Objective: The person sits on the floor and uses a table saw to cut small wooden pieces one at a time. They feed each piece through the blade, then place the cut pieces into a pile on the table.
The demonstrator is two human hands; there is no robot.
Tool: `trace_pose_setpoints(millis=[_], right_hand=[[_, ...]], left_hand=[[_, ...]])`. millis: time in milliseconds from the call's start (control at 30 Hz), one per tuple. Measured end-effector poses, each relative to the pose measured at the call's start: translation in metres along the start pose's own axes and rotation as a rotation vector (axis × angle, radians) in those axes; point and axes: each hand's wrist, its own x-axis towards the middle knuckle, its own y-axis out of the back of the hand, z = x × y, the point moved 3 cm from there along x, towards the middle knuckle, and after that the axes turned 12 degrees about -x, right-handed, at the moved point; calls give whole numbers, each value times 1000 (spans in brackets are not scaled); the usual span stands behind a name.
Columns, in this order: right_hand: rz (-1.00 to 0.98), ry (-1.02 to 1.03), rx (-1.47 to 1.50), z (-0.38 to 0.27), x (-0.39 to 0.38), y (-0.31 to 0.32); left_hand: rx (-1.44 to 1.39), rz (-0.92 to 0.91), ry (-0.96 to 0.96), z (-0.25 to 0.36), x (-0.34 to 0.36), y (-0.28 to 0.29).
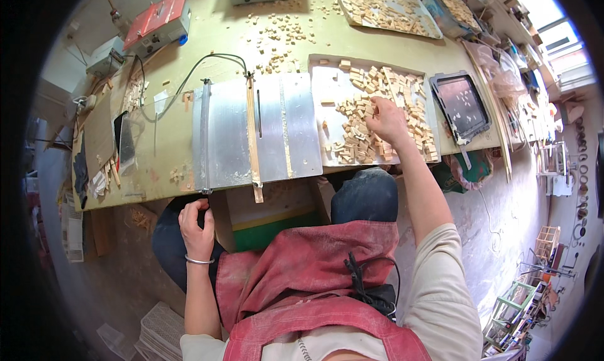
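Nearest lies the red apron (302,257); beyond it the left hand (197,227) hangs by the table's front edge, fingers loosely curled, any grip impossible to tell; a metal plate (223,134) with a wooden strip (253,134) across it comes next; to its right, the right hand (387,122) bends its fingers over small wooden blocks (362,148) in a white tray (326,81), their hold hidden; farther off, more blocks fill another tray (395,31).
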Motion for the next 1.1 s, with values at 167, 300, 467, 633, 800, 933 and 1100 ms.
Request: trace_pose_setpoints(millis=[167, 300, 467, 633, 800, 933, 1100], right_hand=[[-14, -14, -72, 0, 7, -11], [-92, -84, -29, 2, 13, -15], [114, -98, 247, 14, 0, -17], [192, 15, 861, -18, -40, 5], [57, 151, 986, -102, -86, 34], [127, 421, 527, -183, -108, 46], [131, 535, 181, -235, -101, 18]], left_hand=[[5, -12, 1, -2, 1, -2], [5, -14, 9, -1, 0, -3], [-8, -10, 0, 1, 0, -2], [-11, 23, -22, -2, -3, 0], [-15, 45, -38, -2, -3, 3], [-38, 52, -19, -2, -5, 6], [-42, 73, -13, -4, -5, 9]])
